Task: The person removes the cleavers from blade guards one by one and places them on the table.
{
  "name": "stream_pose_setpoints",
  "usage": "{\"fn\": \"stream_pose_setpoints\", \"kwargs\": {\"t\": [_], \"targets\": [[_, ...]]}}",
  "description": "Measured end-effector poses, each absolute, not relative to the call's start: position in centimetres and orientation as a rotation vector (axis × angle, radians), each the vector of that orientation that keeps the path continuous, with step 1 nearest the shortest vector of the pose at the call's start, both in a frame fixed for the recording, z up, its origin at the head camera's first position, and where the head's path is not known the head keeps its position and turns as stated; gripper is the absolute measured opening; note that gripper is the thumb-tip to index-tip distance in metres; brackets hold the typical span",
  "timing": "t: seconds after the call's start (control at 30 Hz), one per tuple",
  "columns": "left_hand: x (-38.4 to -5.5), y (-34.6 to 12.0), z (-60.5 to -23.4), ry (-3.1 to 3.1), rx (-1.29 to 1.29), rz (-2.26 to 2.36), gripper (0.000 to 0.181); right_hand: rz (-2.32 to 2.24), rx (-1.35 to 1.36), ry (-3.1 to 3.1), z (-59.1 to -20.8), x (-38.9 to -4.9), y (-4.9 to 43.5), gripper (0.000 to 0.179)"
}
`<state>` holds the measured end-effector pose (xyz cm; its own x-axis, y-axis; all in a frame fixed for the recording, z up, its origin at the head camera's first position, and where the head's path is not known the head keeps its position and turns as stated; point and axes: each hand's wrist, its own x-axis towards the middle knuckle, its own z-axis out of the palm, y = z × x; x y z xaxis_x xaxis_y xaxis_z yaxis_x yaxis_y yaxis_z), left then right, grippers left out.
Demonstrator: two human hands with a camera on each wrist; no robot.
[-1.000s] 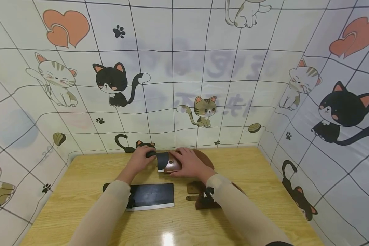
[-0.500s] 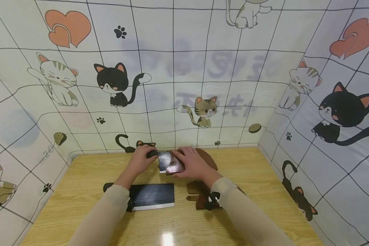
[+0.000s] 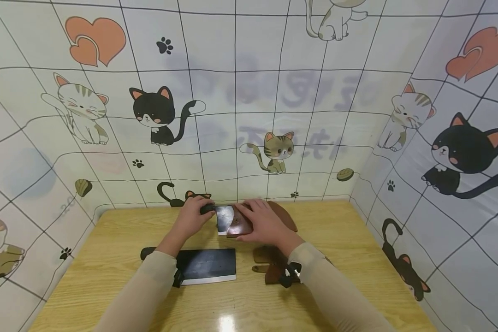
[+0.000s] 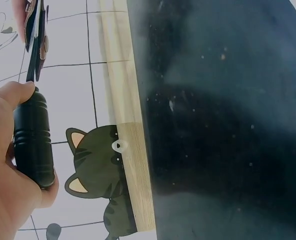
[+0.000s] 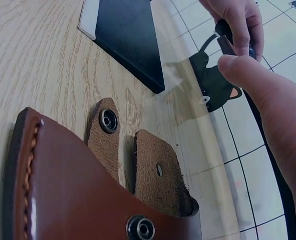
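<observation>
With my left hand [image 3: 189, 220] I grip the ridged black handle [image 4: 32, 140] of a cleaver, thumb lying along its top in the left wrist view. Its dark blade [image 3: 223, 218] runs rightward into a brown leather sheath [image 3: 238, 224], leaving a short stretch bare beside the handle. My right hand [image 3: 264, 223] holds the sheath, fingers over the top and thumb at the near side. Sheath and cleaver are over the back of the table, and the sheath's rounded end sticks out past my right hand.
A second cleaver [image 3: 209, 263] lies flat on the wooden table [image 3: 232, 304], its handle partly behind my left forearm. Under my right forearm lies another brown leather sheath [image 5: 72, 185] with snap straps [image 5: 103, 127]. A cat-print wall covering [image 3: 257, 92] stands right behind the table.
Both hands have shifted slightly to the right with the cleaver and sheath. The bare part of the blade has tilted and now catches more light.
</observation>
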<state>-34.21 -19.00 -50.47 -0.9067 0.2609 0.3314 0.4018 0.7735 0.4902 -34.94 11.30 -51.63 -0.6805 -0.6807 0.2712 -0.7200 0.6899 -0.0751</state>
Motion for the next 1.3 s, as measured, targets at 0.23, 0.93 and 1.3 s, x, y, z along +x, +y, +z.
{"fn": "stream_pose_setpoints", "kwargs": {"t": [0.23, 0.93, 1.3], "targets": [[-34.2, -19.0, -50.4, -2.713, -0.522, -0.825, 0.035, 0.271, 1.126, -2.663, -51.7, -35.0, 11.6, 0.109], [-34.8, -19.2, -50.2, -2.713, -0.554, -0.856, 0.039, 0.322, 1.121, -2.653, -51.2, -35.0, 13.2, 0.109], [-34.4, -19.2, -50.1, -2.705, -0.564, -0.879, 0.037, 0.316, 1.106, -2.666, -51.2, -34.8, 13.3, 0.109]]}}
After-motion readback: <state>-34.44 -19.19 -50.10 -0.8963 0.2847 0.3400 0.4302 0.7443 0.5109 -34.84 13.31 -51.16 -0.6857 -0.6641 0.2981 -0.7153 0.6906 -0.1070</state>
